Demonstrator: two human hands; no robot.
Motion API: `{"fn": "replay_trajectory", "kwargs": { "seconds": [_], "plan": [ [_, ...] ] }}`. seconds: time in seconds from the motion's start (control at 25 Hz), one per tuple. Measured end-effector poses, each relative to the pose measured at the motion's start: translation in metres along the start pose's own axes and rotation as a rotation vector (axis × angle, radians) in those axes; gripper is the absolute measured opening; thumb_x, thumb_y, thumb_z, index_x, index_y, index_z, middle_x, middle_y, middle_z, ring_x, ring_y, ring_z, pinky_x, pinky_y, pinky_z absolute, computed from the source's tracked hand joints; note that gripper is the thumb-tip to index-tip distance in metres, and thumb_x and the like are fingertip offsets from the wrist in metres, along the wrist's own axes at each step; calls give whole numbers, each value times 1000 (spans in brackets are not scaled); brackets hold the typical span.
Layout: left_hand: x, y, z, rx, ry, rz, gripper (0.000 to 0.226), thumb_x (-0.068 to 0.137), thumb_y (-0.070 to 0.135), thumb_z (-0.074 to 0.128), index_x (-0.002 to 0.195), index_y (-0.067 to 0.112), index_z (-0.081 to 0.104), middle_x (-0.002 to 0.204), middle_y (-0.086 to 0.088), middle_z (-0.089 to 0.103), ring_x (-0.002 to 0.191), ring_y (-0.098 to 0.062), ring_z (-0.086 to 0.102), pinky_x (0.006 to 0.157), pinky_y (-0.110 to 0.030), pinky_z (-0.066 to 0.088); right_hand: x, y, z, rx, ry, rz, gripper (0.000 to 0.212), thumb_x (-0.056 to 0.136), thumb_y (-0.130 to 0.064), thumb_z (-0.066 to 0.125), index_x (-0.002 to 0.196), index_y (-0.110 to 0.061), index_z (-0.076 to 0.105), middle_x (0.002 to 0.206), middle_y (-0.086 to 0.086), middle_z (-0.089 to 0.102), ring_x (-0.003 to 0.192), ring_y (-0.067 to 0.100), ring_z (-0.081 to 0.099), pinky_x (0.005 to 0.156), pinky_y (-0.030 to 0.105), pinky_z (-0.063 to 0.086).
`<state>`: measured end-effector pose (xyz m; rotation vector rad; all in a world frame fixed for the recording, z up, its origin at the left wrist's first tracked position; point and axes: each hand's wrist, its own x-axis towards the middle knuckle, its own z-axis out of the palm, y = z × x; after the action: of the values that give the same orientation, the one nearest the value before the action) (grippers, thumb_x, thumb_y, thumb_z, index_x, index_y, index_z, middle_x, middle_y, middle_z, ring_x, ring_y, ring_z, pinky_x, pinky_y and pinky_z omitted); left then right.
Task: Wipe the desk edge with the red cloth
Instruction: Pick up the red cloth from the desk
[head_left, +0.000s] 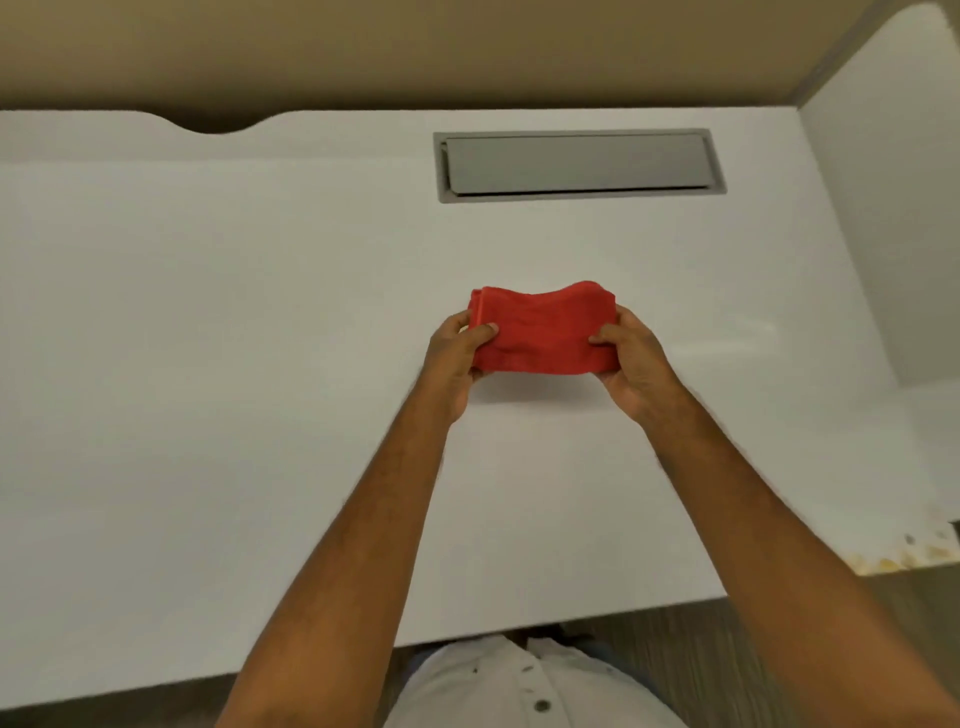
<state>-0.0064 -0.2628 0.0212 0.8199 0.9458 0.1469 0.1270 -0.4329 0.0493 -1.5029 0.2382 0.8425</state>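
Observation:
A folded red cloth (543, 330) is held just above the middle of the white desk (208, 364), casting a shadow under it. My left hand (452, 358) pinches its left end with thumb on top. My right hand (631, 358) grips its right end the same way. Both arms reach forward from the near desk edge (260, 670), which runs along the bottom of the view in front of my body.
A grey cable-tray lid (576, 163) is set into the desk at the back right. A white side panel (883, 234) stands along the right. The back edge has a curved notch (213, 127). Yellowish stains (904, 556) mark the near right corner.

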Motion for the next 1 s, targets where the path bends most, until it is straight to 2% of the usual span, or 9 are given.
{"fn": "replay_trajectory", "kwargs": {
  "seconds": [0.2, 0.32, 0.44, 0.52, 0.6, 0.68, 0.8, 0.88, 1.0],
  "plan": [
    [-67, -90, 73, 176, 1, 15, 44, 94, 29, 73, 133, 12, 62, 118, -5, 74, 104, -21, 72, 88, -42, 63, -68, 37, -129, -62, 39, -24, 57, 88, 7, 50, 137, -20, 60, 113, -4, 74, 99, 15, 69, 70, 26, 59],
    [-106, -149, 107, 309, 13, 39, 45, 95, 31, 71, 134, 12, 60, 122, -5, 72, 107, -21, 71, 90, -42, 62, -104, 70, -198, -119, 52, -31, 57, 91, 6, 51, 141, -22, 55, 120, -2, 71, 101, 13, 69, 70, 23, 57],
    [-142, -203, 123, 406, 13, 69, 31, 96, 28, 70, 124, 18, 63, 120, -5, 72, 106, -22, 71, 91, -40, 62, -131, 107, -252, -207, 80, -49, 49, 98, 0, 53, 141, -25, 52, 124, -5, 69, 106, 9, 68, 73, 17, 57],
    [-164, -235, 127, 485, 6, 85, 22, 97, 26, 68, 118, 24, 63, 115, -3, 73, 101, -18, 73, 85, -33, 63, -145, 129, -280, -253, 92, -58, 47, 101, -3, 53, 142, -27, 51, 126, -5, 67, 108, 7, 67, 73, 14, 58],
    [-179, -257, 126, 563, -1, 88, 19, 98, 27, 67, 117, 26, 62, 110, -3, 75, 95, -17, 75, 78, -29, 63, -154, 145, -301, -297, 105, -83, 48, 103, -6, 55, 147, -24, 49, 126, -5, 66, 109, 7, 67, 74, 16, 60],
    [-188, -272, 124, 652, -7, 95, 21, 98, 28, 66, 118, 25, 60, 108, -2, 75, 94, -17, 75, 75, -32, 64, -162, 155, -314, -424, 149, -152, 50, 103, -8, 57, 149, -25, 47, 124, -6, 63, 108, 11, 67, 76, 19, 61],
    [-196, -282, 126, 781, -46, 113, 21, 99, 28, 65, 118, 27, 57, 105, 3, 70, 88, -13, 73, 63, -23, 61, -172, 161, -319, -606, 243, -247, 55, 102, -6, 60, 151, -22, 44, 134, 4, 57, 118, 17, 60, 94, 38, 60],
    [-199, -282, 126, 873, -60, 128, 23, 100, 27, 64, 120, 26, 55, 102, 4, 67, 82, -11, 72, 59, -20, 59, -176, 161, -313, -767, 317, -339, 55, 100, -7, 62, 151, -17, 44, 142, 9, 52, 125, 20, 54, 103, 42, 55],
    [-199, -278, 119, 1030, -56, 157, 28, 98, 31, 66, 123, 21, 58, 101, 2, 71, 79, -10, 71, 64, -27, 61, -175, 160, -287, -1008, 361, -445, 60, 98, -22, 65, 153, -16, 44, 157, 10, 43, 142, 27, 44, 115, 47, 46]
  ]
}}
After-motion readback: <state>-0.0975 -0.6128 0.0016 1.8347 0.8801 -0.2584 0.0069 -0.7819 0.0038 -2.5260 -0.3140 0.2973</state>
